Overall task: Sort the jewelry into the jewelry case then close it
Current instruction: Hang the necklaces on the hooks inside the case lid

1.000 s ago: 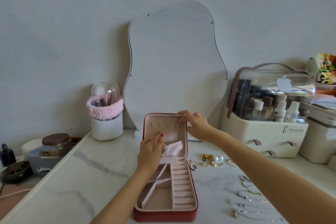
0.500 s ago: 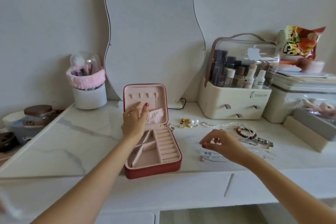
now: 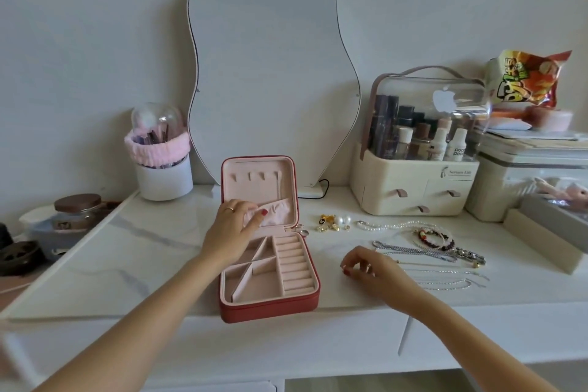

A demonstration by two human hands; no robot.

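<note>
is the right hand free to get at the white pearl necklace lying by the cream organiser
Probably yes: the right hand hovers over the marble top with only flat chains between it and the white pearl necklace, which lies uncovered.

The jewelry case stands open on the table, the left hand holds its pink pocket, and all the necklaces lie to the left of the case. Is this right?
Not quite. The head view shows the necklaces lying to the right of the case, not the left. The rest holds: the case is open on the table and the left hand holds the pink pocket in the lid.
</note>
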